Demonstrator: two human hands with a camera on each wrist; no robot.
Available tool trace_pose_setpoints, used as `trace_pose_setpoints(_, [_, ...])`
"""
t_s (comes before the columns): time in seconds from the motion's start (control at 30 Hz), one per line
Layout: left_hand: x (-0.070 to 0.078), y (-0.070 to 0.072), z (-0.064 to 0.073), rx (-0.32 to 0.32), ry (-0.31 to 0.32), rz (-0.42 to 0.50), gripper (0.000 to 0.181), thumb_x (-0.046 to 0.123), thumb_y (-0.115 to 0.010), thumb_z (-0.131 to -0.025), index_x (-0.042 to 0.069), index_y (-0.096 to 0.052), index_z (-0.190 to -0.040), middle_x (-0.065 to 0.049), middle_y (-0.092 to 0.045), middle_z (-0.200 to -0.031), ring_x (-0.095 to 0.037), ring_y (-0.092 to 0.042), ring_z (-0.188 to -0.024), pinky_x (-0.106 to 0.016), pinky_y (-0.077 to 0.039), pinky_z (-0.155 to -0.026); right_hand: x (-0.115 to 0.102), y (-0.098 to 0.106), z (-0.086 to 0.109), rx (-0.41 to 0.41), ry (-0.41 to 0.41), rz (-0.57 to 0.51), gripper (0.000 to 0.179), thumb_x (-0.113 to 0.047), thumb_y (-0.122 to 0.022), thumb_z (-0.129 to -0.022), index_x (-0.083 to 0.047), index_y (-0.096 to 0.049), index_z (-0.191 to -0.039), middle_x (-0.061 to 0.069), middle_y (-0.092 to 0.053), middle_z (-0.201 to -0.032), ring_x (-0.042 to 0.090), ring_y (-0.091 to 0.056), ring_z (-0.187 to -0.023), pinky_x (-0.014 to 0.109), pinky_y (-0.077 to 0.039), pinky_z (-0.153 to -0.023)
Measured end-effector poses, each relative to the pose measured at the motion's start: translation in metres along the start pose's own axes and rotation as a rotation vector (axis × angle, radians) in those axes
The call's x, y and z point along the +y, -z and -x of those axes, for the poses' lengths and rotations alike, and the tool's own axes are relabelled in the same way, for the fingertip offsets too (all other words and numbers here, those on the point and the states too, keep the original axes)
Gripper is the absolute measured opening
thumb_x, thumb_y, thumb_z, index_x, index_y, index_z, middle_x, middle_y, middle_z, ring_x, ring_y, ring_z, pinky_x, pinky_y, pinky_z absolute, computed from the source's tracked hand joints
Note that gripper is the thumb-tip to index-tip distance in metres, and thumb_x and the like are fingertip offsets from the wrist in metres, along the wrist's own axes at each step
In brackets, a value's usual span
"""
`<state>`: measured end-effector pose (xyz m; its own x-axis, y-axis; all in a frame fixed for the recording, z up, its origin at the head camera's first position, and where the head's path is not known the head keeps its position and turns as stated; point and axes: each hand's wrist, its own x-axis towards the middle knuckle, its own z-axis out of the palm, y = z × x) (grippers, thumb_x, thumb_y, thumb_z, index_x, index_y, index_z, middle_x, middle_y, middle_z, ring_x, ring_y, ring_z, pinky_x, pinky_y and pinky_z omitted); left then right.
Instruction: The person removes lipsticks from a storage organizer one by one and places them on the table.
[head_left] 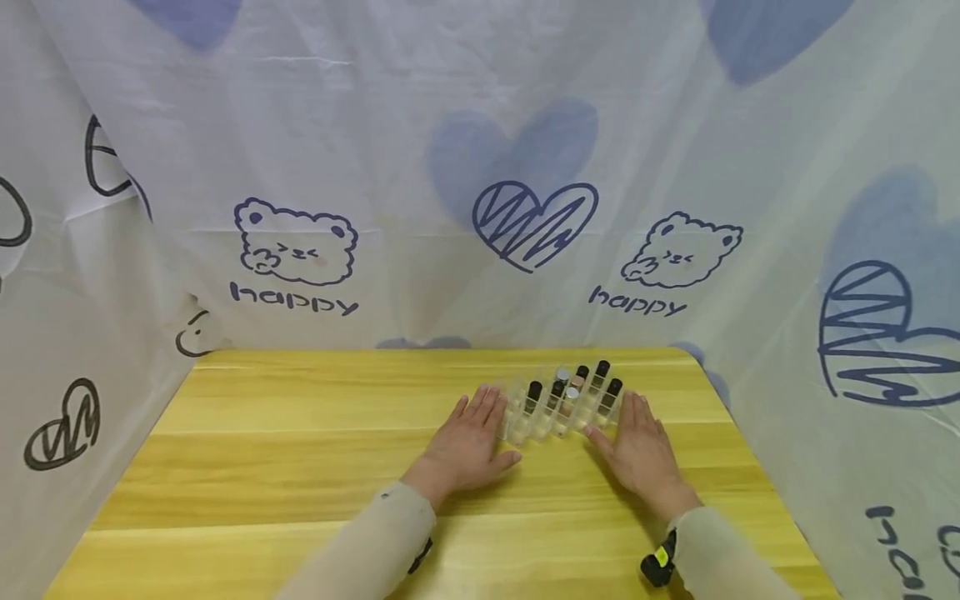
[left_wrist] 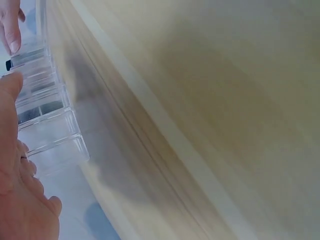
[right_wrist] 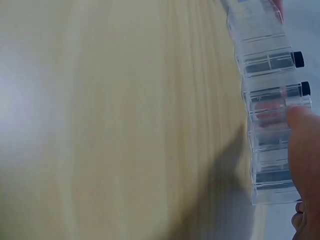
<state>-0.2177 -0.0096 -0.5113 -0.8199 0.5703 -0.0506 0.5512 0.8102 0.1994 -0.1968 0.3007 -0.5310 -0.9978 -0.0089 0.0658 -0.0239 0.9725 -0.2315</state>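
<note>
Head: clear rack [head_left: 519,429] on yellow wooden table [head_left: 300,467], right of centre toward far edge, black-capped bottles [head_left: 534,393] inside. My left hand [head_left: 467,443] at rack's left end, right hand [head_left: 642,454] at its right; fingers [head_left: 477,404] straight, close together, thumbs [head_left: 507,460] apart from them. Left wrist: my fingers beside rack's end, contact unclear. Right wrist: thumb overlaps rack, two black caps [right_wrist: 298,59] near.

Yellow wood-grain table [head_left: 300,450] — clear compartmented rack [head_left: 540,427] directly on it, near far edge.
</note>
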Motion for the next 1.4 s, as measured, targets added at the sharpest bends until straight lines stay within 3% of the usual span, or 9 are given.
trace_pose_setpoints(0.2, [-0.017,0.004,0.023,0.001,0.009,0.021,0.090,0.063,-0.044,-0.108,0.007,-0.012,-0.170,-0.014,-0.008,-0.178,-0.029,-0.003,-0.166,-0.053,-0.010,-0.134,-0.023,-0.004,0.014,0.008,0.031,-0.028,0.104,-0.067,-0.041,-0.107,0.016,-0.009,-0.162,0.038,-0.015,-0.169,0.054,-0.016,-0.158,0.071,-0.025,-0.124])
trace_pose_setpoints(0.47, [-0.041,0.005,0.060,0.079,0.042,0.031,0.091,0.062,-0.050,-0.106,0.003,-0.020,-0.168,-0.018,-0.015,-0.176,-0.034,-0.010,-0.165,-0.057,-0.015,-0.133,-0.061,-0.013,0.034,0.045,0.108,-0.038,0.099,-0.059,-0.053,-0.106,0.016,-0.018,-0.161,0.037,-0.025,-0.167,0.050,-0.023,-0.157,0.068,-0.033,-0.122])
trace_pose_setpoints(0.93, [-0.074,0.010,0.129,0.134,0.095,0.073,0.085,0.052,-0.056,-0.107,-0.003,-0.026,-0.165,-0.024,-0.019,-0.174,-0.041,-0.015,-0.162,-0.061,-0.020,-0.130,-0.118,-0.022,0.070,0.099,0.257,-0.070,0.087,-0.051,-0.054,-0.108,0.016,-0.030,-0.158,0.035,-0.034,-0.163,0.049,-0.033,-0.154,0.060,-0.036,-0.124])
trace_pose_setpoints(1.2, [-0.085,0.009,0.156,0.196,0.110,0.038,0.086,0.052,-0.059,-0.106,-0.005,-0.029,-0.163,-0.025,-0.022,-0.172,-0.042,-0.022,-0.160,-0.059,-0.024,-0.129,-0.140,-0.025,0.085,0.060,0.275,-0.065,0.087,-0.054,-0.053,-0.108,0.013,-0.031,-0.159,0.033,-0.033,-0.165,0.047,-0.032,-0.155,0.059,-0.037,-0.123])
trace_pose_setpoints(1.4, [-0.090,0.011,0.171,0.195,0.125,0.017,0.084,0.051,-0.058,-0.107,-0.004,-0.030,-0.163,-0.023,-0.020,-0.172,-0.041,-0.021,-0.161,-0.058,-0.024,-0.130,-0.153,-0.027,0.091,0.043,0.272,-0.058,0.087,-0.055,-0.053,-0.107,0.011,-0.033,-0.160,0.031,-0.035,-0.165,0.045,-0.033,-0.156,0.059,-0.039,-0.122])
